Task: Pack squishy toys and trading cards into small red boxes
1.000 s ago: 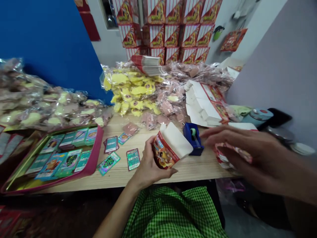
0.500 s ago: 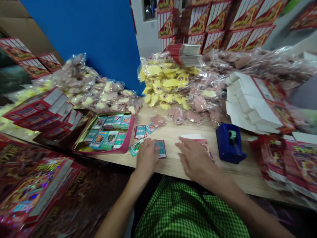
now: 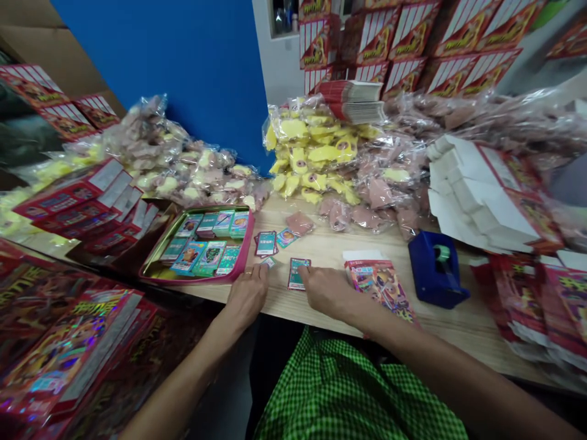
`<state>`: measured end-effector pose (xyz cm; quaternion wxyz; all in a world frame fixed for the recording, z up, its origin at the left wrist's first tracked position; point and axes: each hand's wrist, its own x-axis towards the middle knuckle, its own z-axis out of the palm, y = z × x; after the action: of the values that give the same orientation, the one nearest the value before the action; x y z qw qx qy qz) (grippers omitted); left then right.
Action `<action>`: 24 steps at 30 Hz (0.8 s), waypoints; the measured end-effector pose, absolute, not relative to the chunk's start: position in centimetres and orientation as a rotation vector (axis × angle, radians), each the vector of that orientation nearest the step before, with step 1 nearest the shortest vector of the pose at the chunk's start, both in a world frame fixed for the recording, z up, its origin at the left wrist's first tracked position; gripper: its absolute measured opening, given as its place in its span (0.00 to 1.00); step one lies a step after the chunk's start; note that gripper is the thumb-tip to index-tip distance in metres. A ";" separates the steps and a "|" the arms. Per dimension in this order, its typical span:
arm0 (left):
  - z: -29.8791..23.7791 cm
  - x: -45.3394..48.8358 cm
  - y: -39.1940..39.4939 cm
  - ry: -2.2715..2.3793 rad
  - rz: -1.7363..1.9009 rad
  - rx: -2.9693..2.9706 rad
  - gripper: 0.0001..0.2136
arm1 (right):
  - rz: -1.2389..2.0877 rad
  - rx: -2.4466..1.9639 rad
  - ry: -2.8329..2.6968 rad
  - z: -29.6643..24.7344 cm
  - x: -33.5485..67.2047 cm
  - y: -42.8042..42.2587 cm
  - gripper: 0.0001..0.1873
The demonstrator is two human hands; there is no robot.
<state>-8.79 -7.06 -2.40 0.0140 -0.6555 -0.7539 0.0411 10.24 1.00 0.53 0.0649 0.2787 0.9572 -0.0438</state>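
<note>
My left hand (image 3: 250,293) is at the table's front edge beside a pink-rimmed tin (image 3: 250,241). Its fingers are closed over a small trading card (image 3: 269,262), most of which is hidden beneath them. My right hand (image 3: 326,292) reaches in from the right, fingers curled together at the right edge of a teal card stack (image 3: 296,275) lying on the table. Sorted piles of cards (image 3: 208,256) fill the tin. Behind the hands lie more loose cards (image 3: 265,243), another card (image 3: 287,237) and a flat pinkish packet (image 3: 299,223).
A red printed pouch (image 3: 378,281) lies right of my right hand, followed by a blue tape dispenser (image 3: 435,269). Bagged yellow toys (image 3: 312,159) and pink ones line the back. White-and-red cartons (image 3: 477,195), more pouches (image 3: 509,293) and red boxes (image 3: 77,195) flank the table.
My left hand has drawn left and nearer the table edge, covering the loose card. The right hand has moved left from the red pouch to the teal card stack, uncovering the pouch.
</note>
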 end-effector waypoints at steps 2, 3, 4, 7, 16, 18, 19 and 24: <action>-2.0 -8.9 -7.1 -2.357 0.157 -2.029 0.17 | -0.115 0.897 2.889 0.6 10.3 1.2 0.20; -1.8 -9.0 -7.2 -2.363 0.165 -2.023 0.17 | -0.103 0.906 2.897 0.6 10.3 1.1 0.19; -1.7 -8.9 -7.3 -2.369 0.169 -2.017 0.17 | -0.090 0.895 2.911 0.4 10.3 0.9 0.19; -1.7 -8.6 -7.6 -2.397 0.167 -1.998 0.16 | -0.051 0.768 2.968 -0.4 10.4 0.1 0.16; -1.3 -7.9 -8.0 -2.456 0.132 -2.057 0.11 | 0.020 0.699 3.096 -1.6 10.1 0.0 0.14; -1.2 -7.8 -8.0 -2.454 0.116 -2.044 0.11 | 0.040 0.737 3.090 -1.3 9.8 0.3 0.15; -1.2 -7.8 -8.1 -2.450 0.106 -2.038 0.11 | 0.048 0.757 3.081 -1.2 9.6 0.4 0.15; -1.3 -8.1 -8.1 -2.416 0.012 -2.023 0.12 | 0.020 0.778 3.010 -0.8 9.3 0.6 0.15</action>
<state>-8.05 -8.11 -1.26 -0.0049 -0.6419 -0.7668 0.0039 9.34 0.64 -0.82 0.0163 0.2501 0.9681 0.0065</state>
